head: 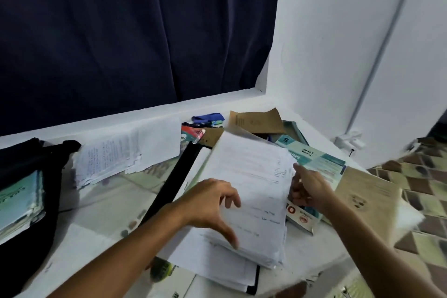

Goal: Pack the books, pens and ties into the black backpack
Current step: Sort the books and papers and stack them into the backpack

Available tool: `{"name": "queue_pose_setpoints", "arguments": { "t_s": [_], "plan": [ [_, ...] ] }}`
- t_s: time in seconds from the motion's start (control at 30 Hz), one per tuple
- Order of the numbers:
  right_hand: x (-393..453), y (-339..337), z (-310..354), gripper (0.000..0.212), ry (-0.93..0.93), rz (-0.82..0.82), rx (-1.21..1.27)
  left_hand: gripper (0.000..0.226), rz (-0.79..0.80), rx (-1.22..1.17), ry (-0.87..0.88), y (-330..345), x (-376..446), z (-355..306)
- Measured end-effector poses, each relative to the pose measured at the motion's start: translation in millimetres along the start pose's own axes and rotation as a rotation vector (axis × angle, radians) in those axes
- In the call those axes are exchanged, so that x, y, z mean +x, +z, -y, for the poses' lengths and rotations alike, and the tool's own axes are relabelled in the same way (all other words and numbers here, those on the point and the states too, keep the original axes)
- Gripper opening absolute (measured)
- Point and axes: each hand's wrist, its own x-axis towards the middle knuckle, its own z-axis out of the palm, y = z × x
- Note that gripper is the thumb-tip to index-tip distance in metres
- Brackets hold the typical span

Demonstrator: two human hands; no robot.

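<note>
A thick stack of white written sheets (256, 176) lies tilted in the middle of the table. My left hand (210, 203) grips its left edge, fingers curled on top and thumb along the near side. My right hand (309, 189) holds the stack's right edge. The black backpack (36, 157) lies open at the left with a teal book (19, 203) inside it. Several pens (205, 123) and a blue item (208, 116) lie by the wall ledge. A teal book (314, 159) sits to the right, under the stack's corner.
Another pile of white handwritten pages (116, 155) leans against the ledge. Brown exercise books lie at the back (256, 121) and at the right (367, 193). A black folder (174, 176) lies under the papers. A dark curtain (121, 31) hangs behind.
</note>
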Motion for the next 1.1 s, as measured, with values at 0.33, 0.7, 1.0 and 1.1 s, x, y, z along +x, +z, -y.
{"name": "queue_pose_setpoints", "arguments": {
  "t_s": [0.33,0.7,1.0,1.1],
  "plan": [
    [-11.1,3.3,-12.5,0.033,0.053,0.058,-0.072,0.02,-0.531,-0.245,-0.418,7.1,62.1,82.3],
    [-15.8,14.7,-18.5,0.014,-0.028,0.024,-0.108,0.037,-0.232,-0.533,-0.719,-11.9,88.4,87.8],
    [-16.5,14.8,-19.8,0.011,-0.107,0.013,0.218,0.038,-0.268,-1.0,-0.654,-16.6,87.6,78.1],
    [-18.1,12.7,3.9,0.019,-0.204,0.108,0.343,0.025,-0.378,-1.284,-0.511,-32.4,76.3,65.1]
  ]
}}
